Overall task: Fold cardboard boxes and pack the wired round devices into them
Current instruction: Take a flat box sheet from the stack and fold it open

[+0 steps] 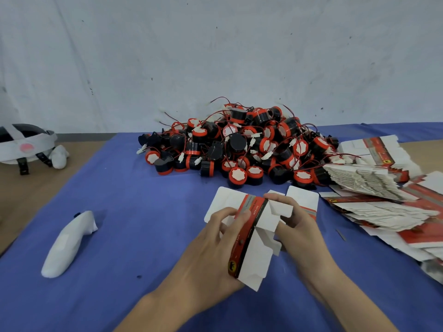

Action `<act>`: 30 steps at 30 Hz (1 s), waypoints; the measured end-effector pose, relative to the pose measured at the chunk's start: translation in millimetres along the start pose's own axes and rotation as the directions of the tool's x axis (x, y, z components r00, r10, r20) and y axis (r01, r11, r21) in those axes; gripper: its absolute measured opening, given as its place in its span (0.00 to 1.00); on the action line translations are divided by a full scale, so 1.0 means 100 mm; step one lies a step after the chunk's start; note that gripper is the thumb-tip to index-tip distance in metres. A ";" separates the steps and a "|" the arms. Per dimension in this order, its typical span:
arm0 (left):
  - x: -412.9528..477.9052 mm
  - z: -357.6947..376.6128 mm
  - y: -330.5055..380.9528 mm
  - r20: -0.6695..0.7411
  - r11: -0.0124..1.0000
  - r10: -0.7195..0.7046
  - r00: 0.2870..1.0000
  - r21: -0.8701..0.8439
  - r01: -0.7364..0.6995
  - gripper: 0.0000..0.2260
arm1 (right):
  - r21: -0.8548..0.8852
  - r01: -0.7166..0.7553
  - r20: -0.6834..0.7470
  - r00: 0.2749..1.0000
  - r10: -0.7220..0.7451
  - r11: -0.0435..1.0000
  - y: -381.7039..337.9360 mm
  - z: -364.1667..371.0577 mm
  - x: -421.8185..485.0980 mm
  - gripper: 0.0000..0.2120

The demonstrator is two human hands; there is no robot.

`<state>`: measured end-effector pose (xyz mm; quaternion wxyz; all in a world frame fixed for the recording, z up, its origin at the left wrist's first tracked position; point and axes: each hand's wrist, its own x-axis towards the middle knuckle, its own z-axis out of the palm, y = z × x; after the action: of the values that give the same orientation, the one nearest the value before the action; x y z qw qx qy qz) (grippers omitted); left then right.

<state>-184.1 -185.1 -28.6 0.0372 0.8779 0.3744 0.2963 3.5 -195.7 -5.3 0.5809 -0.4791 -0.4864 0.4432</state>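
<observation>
A partly folded cardboard box [257, 238], white with a red, grey and black band, is held above the blue cloth [134, 212] near the front. My left hand [213, 250] grips its left side, thumb on the printed band. My right hand [299, 226] pinches a white flap on the box's right side. Behind the box lies a large heap of round black and red wired devices [239, 149], with thin red and black wires and white plugs. None of the devices is in either hand.
Stacks of flat unfolded box blanks [374, 188] spread along the right side. A white wrapped controller [69, 243] lies on the cloth at the left. A white headset [26, 144] rests on the wooden table at far left. A grey wall stands behind.
</observation>
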 end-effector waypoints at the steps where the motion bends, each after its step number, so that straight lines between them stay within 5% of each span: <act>1: 0.00 -0.01 0.01 0.009 1.000 -0.013 1.000 -0.020 0.014 0.43 | 0.015 -0.004 0.013 1.000 0.004 1.000 0.00 0.01 0.00 0.22; 5: -0.02 -0.05 0.02 0.008 0.998 -0.036 0.999 0.056 0.036 0.47 | 0.023 0.012 0.089 0.996 -0.014 1.000 -0.02 0.07 -0.02 0.11; 12: 0.10 -0.19 -0.04 -0.225 0.968 -0.066 0.972 0.222 0.117 0.51 | -0.083 0.025 0.195 0.981 -0.008 0.996 -0.04 0.08 -0.07 0.15; 17: 0.10 -0.27 -0.06 -0.242 0.966 -0.066 0.968 0.226 0.123 0.54 | -0.125 0.065 0.295 0.955 -0.025 0.990 -0.09 0.08 -0.14 0.15; 24: 0.08 -0.32 -0.01 -0.042 0.922 -0.288 0.957 -0.281 0.266 0.55 | -0.150 0.133 0.375 0.924 -0.068 0.980 -0.21 0.10 -0.27 0.18; 30: 0.08 -0.30 0.06 -0.025 0.668 -0.350 0.936 -0.707 0.231 0.42 | -0.192 0.388 0.432 0.858 -0.278 0.901 -0.02 0.26 -0.38 0.30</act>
<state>-192.3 -188.6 2.4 0.3804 0.7014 0.3726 0.4738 -27.0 -230.3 -7.1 0.4677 -0.3629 -0.7255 0.3510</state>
